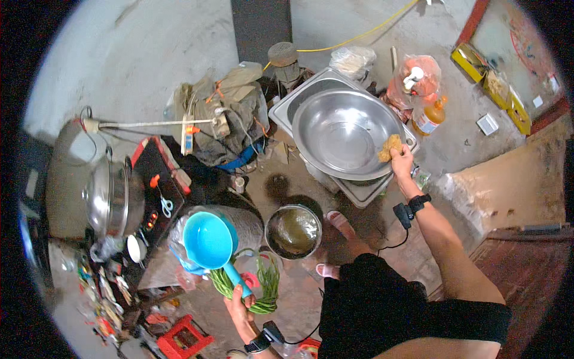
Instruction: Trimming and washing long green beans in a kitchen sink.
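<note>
My left hand (241, 304) grips the handle of a blue plastic water dipper (209, 240), held over the floor. Behind the handle, in part hidden by it, is a bundle of long green beans (268, 285). At the right rim of a wide stainless steel basin (345, 134), my right hand (402, 159) holds a brown scrubbing pad (390, 148). The basin rests over a metal sink (359, 194), and its inside looks wet and shiny. Between my two hands, lower down, a round metal pot or bucket (293, 232) holds murky liquid.
An orange bottle with a label (428, 117) stands right of the sink. At left are a lidded steel wok (107, 197), scissors (167, 206) and a white cup (136, 248). A power strip (187, 134) hangs near a covered bundle. A red plastic stool (184, 337) is on the floor.
</note>
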Motion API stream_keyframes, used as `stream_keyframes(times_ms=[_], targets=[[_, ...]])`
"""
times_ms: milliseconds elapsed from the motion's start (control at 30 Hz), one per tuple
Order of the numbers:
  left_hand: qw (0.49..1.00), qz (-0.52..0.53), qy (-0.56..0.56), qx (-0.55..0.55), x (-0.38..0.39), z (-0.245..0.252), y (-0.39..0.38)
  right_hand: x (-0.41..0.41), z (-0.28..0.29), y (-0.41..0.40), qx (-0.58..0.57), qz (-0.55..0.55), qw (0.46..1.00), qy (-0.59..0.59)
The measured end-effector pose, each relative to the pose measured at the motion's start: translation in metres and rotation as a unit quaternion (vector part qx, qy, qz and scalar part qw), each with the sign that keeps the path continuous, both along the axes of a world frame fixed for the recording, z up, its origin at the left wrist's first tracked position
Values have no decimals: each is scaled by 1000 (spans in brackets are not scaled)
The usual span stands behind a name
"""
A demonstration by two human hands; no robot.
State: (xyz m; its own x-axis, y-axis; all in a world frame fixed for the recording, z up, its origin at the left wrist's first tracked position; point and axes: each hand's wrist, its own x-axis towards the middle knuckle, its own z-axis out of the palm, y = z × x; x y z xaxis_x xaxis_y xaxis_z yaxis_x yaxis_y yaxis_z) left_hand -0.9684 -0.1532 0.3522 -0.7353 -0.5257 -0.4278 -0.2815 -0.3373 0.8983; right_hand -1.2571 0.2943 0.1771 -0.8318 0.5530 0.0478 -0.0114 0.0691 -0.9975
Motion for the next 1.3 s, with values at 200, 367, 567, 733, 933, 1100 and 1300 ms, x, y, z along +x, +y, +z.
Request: stream_keyframes(times_ms=[200, 367, 567, 733, 933, 1100, 1300], targets=[[998, -59, 32, -5, -97, 51, 24, -1, -44, 8, 66, -12, 996, -56], [989, -139, 57, -1, -183, 89, 66, -2, -98, 32, 53, 96, 976, -186], [964, -256, 60, -34, -268, 106, 115, -8, -35, 39, 176, 155, 944, -234], [948, -310, 61, 28, -328, 96, 171, 1, 7, 52, 97, 114, 972, -181], [936, -340, 47, 76, -368, 50, 222, -4, 66, 39, -115, 104, 986, -60], [935, -339, 13, 102, -376, 18, 260, -30, 97, 7, -233, 113, 965, -46], [943, -313, -48, 97, -365, -10, 272, -93, 130, -25, -275, 283, 909, -135]])
